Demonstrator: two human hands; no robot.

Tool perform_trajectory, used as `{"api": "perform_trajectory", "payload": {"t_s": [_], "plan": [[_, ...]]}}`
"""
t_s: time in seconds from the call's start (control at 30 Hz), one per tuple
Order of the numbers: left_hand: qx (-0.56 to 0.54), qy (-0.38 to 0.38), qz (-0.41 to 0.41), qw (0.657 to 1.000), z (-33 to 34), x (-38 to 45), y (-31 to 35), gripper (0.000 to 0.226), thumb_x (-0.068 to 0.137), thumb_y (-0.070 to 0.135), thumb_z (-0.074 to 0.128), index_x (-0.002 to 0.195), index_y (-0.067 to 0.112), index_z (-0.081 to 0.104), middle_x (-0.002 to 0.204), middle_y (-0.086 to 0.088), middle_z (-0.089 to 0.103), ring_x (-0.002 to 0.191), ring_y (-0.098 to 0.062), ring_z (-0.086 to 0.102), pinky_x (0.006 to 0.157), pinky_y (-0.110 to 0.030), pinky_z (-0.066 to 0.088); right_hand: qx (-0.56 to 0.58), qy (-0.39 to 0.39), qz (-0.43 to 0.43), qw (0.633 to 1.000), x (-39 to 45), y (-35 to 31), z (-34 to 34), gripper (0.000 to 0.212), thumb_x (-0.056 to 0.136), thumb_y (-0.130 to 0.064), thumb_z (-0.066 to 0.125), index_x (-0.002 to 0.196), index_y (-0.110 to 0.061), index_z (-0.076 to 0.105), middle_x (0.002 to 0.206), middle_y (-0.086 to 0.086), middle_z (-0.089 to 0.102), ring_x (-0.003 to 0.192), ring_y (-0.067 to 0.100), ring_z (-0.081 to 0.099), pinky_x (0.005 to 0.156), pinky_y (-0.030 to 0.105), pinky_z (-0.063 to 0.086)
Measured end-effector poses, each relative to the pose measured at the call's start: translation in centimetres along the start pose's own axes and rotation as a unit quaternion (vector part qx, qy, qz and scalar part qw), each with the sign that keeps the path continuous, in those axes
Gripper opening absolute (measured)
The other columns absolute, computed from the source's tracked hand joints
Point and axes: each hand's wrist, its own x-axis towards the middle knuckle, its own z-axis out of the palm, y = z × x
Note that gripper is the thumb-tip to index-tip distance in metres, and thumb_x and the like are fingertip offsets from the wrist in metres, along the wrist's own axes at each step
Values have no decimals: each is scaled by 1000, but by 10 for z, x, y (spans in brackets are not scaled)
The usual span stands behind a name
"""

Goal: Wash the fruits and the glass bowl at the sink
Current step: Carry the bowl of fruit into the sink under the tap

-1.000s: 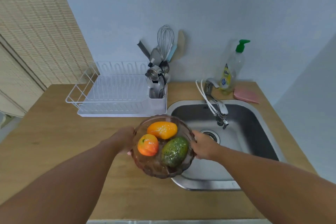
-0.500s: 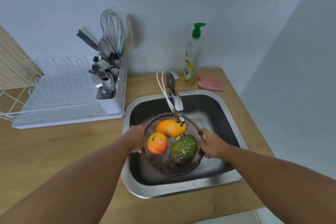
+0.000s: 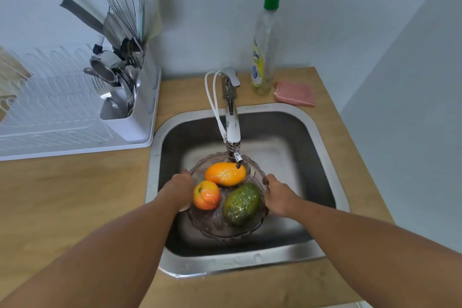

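Note:
A scalloped glass bowl (image 3: 217, 229) sits low inside the steel sink (image 3: 322, 137), under the tap spout (image 3: 233, 132). It holds three fruits: an orange mango (image 3: 225, 174) right below the nozzle, a small orange-red fruit (image 3: 206, 195) at the left, and a speckled green mango (image 3: 240, 204) at the right. My left hand (image 3: 180, 189) grips the bowl's left rim. My right hand (image 3: 278, 197) grips its right rim. No water stream is visible from the nozzle.
A dish soap bottle (image 3: 263, 57) with a green pump and a pink sponge (image 3: 295, 94) stand behind the sink. A white dish rack (image 3: 62, 117) with a utensil holder (image 3: 120, 67) sits on the wooden counter (image 3: 62, 195) at the left. Walls close in behind and to the right.
Both hands carried the bowl of fruits from above the counter edge to the right and down into the sink, under the tap. The camera has moved closer.

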Motion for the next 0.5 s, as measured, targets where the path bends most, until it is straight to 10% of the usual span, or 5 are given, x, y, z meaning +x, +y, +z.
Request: {"api": "perform_trajectory", "payload": {"t_s": [0.5], "plan": [[-19,15,-7,1000,22,7,-3,37,96,9,54,132,5,46,125,-20,61,109,-36,65,89,-43,58,-6,14,-2,1000,11,12,11,24,97,-22,43,121,-20,44,106,20,65,92,42,65,82,49,58]]}}
